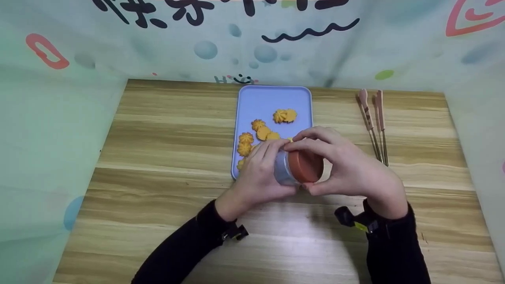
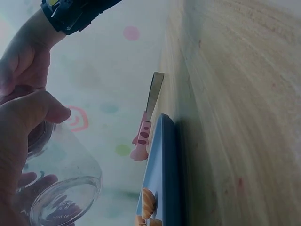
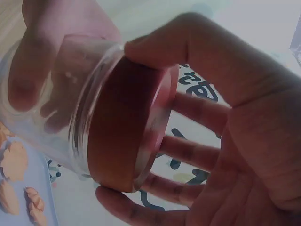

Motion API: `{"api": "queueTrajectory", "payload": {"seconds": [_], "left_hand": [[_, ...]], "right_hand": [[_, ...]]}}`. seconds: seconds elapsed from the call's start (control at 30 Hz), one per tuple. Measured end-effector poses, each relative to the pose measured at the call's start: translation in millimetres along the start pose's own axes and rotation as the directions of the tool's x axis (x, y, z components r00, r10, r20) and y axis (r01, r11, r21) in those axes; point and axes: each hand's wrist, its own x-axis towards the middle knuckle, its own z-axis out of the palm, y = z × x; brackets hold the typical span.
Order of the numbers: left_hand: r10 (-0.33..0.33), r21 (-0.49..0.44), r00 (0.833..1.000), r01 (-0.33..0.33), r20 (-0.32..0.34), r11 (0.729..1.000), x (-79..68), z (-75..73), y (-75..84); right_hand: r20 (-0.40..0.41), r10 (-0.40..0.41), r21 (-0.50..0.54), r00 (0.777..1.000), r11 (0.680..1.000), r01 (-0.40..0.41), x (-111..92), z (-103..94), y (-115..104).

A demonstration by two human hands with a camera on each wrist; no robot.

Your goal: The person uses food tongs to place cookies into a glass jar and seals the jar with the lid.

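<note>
A clear jar (image 1: 285, 171) with a reddish-brown lid (image 1: 305, 166) is held tilted above the near end of a tray, between both hands. The left hand (image 1: 258, 175) grips the jar's body from the left. Thumb and fingers of the right hand (image 1: 347, 165) are curled round the lid's rim, as the right wrist view shows; there the lid (image 3: 124, 127) sits over the jar's mouth. Through the clear wall in the left wrist view, the jar (image 2: 66, 197) shows no contents.
Several golden cookies (image 1: 258, 125) lie on the pale blue tray (image 1: 272, 98), partly hidden by the hands. Right of it, on the wooden table (image 1: 169, 157), rests a tongs-like metal utensil with pink ends (image 1: 367, 112). A printed cloth (image 1: 173, 51) walls the table's back and sides.
</note>
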Motion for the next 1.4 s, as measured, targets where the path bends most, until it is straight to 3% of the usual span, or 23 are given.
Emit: {"api": "queueTrajectory", "payload": {"seconds": [0.37,0.53,0.73,0.83,0.93,1.0,1.1,1.17,1.4], "left_hand": [[-0.039,-0.114,0.994,0.051,0.100,0.992,0.8,-4.5,0.7],[-0.084,-0.174,0.985,0.110,0.149,0.979,1.4,-7.6,-0.7],[-0.129,-0.218,0.978,0.163,0.162,0.962,2.3,-8.2,-4.3],[-0.147,-0.236,0.973,0.188,0.178,0.953,3.1,-7.7,-6.6],[-0.155,-0.243,0.970,0.199,0.189,0.949,3.6,-6.8,-8.4],[-0.152,-0.245,0.970,0.197,0.190,0.949,3.8,-6.1,-9.4],[-0.143,-0.246,0.971,0.189,0.191,0.951,3.7,-5.6,-10.3],[-0.137,-0.245,0.972,0.182,0.190,0.952,3.7,-5.4,-10.5],[-0.124,-0.221,0.974,0.166,0.189,0.961,3.1,-4.8,-11.9]], "right_hand": [[-0.019,-0.124,-0.003,0.992,0.992,0.124,0.4,-3.0,-5.6],[-0.030,-0.106,0.002,0.994,0.994,0.107,-1.0,-7.8,-7.0],[-0.152,-0.098,0.042,0.984,0.994,0.105,-0.3,-22.4,-10.4],[-0.206,-0.085,0.092,0.975,0.990,0.106,-1.7,-27.8,1.3],[-0.245,0.021,0.145,0.969,0.989,0.015,-7.4,-26.5,30.0],[-0.261,0.139,0.178,0.955,0.980,-0.094,-11.1,-22.8,52.4],[-0.254,0.316,0.196,0.914,0.942,-0.271,-14.7,-15.3,83.6],[-0.240,0.392,0.185,0.888,0.917,-0.355,-15.9,-9.9,101.7],[-0.184,0.493,0.143,0.850,0.870,-0.473,-19.1,3.4,142.0]]}}
